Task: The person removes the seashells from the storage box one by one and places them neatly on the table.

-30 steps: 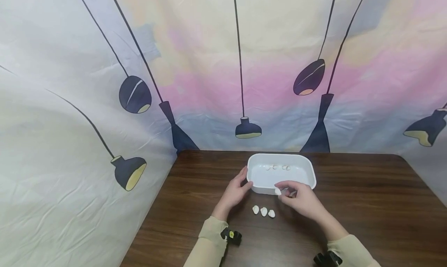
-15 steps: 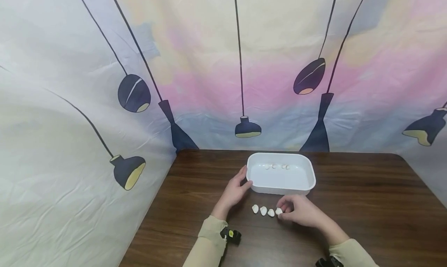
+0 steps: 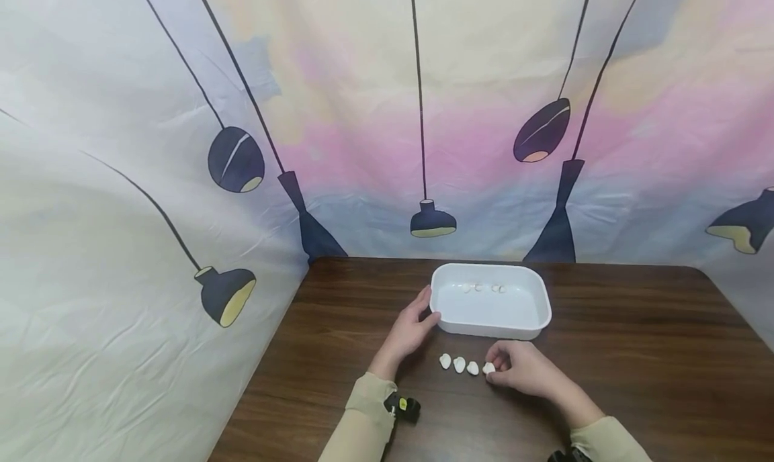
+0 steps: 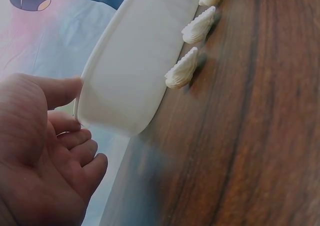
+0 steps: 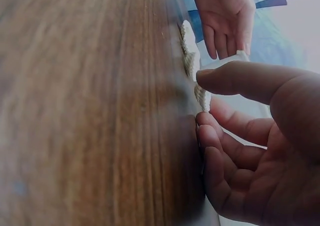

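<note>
A white seashell (image 3: pixel 489 368) lies at the right end of a row on the table, and my right hand (image 3: pixel 525 369) pinches it between thumb and fingertips. In the right wrist view this ribbed shell (image 5: pixel 202 98) sits low against the wood, between thumb and index finger. To its left are three more shells, the middle one (image 3: pixel 459 364) close to its neighbours. My left hand (image 3: pixel 406 331) grips the left end of a white tray (image 3: pixel 490 330); in the left wrist view the thumb and index finger meet the tray's rim (image 4: pixel 100 41).
Several small pale pieces (image 3: pixel 497 289) are in the tray near its far wall; their kind is too small to tell. The brown wooden table (image 3: pixel 635 354) ends at a fabric backdrop (image 3: pixel 363 146) printed with lamps. Wrist cameras (image 3: pixel 402 406) sit at the cuffs.
My right hand has come from the tray's front rim toward me with a shell and set it down at the row's right end. The left hand has stayed at the tray.
</note>
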`<state>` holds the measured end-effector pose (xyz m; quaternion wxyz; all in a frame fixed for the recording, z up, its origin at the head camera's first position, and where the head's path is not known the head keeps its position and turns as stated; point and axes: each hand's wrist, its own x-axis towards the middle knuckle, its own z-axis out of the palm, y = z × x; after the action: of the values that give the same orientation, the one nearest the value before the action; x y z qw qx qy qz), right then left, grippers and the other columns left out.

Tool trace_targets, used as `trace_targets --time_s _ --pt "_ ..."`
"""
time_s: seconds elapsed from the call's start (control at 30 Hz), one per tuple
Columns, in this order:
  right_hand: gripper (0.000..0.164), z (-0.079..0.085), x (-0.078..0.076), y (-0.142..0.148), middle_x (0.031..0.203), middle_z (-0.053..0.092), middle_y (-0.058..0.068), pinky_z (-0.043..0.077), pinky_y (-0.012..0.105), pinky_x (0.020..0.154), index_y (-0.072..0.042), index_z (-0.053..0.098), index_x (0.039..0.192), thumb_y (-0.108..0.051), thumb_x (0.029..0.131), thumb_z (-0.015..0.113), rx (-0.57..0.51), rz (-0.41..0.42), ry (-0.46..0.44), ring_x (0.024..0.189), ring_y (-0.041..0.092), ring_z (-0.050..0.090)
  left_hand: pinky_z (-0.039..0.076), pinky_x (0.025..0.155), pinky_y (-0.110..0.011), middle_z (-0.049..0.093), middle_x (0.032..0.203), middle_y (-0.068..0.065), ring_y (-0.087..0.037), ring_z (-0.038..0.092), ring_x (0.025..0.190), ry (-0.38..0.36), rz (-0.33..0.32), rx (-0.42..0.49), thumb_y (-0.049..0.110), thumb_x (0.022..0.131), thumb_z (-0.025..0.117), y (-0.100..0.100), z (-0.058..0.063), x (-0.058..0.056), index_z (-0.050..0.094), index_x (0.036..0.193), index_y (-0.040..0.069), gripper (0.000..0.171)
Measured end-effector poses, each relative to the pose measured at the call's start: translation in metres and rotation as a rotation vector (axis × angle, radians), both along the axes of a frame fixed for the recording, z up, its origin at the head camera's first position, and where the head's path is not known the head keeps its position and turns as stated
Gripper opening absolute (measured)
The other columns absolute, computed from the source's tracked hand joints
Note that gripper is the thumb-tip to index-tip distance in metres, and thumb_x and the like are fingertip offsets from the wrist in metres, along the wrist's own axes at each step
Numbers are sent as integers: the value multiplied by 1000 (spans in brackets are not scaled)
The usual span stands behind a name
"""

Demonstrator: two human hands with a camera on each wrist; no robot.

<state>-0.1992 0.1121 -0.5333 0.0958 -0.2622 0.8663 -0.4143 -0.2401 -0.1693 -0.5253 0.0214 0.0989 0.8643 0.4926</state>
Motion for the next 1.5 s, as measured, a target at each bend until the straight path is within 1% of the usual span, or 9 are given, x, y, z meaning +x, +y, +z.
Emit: trace_targets --time_s 0.33,0.6,0.83,0.9,1.07,1.33,1.5 --pt "24 -1 1 -3 82 62 -8 52 25 68 -13 73 94 -14 79 91 56 -21 10 77 5 57 23 130 -51 27 175 -13 -28 25 161 7 -1 0 28 110 59 1 1 0 34 165 1 66" --pt "24 1 1 -4 83 62 -8 51 26 68 -12 74 96 -16 80 92 59 -17 9 77 5 56 24 130 -52 27 175 -14 -29 25 161 8 -3 0 28 110 59 0 1 0 35 165 0 66" --pt "24 -1 1 -4 82 63 -10 52 25 69 -13 74 96 -16 80 92 57 -13 19 76 3 56 23 130 -50 27 175 -13 -27 25 162 5 -5 -11 28 111 58 -1 1 -1 34 165 1 66" --pt "24 0 2 -3 83 63 -9 52 25 68 -12 74 96 -16 80 92 49 -7 19 76 3 56 24 130 -51 27 175 -14 -28 25 161 8 -6 -13 28 110 59 -1 1 -1 34 165 0 66" --pt "26 2 2 -1 84 63 -8 52 26 68 -11 74 98 -17 81 93 34 2 16 77 4 57 24 129 -53 27 175 -15 -30 26 161 12 -8 -12 28 110 60 0 0 -2 35 165 0 66" --pt "26 3 2 -2 84 64 -7 52 26 69 -11 74 98 -17 81 92 31 4 13 78 5 57 23 130 -51 27 175 -14 -28 25 161 16 -2 -14 30 110 59 -1 -3 -4 34 165 1 67" --pt "26 3 2 -2 84 64 -8 52 26 69 -11 74 98 -18 81 93 34 -1 10 78 5 57 24 130 -52 28 175 -14 -29 26 161 18 -7 -10 32 110 59 -1 -3 -4 35 165 1 68"
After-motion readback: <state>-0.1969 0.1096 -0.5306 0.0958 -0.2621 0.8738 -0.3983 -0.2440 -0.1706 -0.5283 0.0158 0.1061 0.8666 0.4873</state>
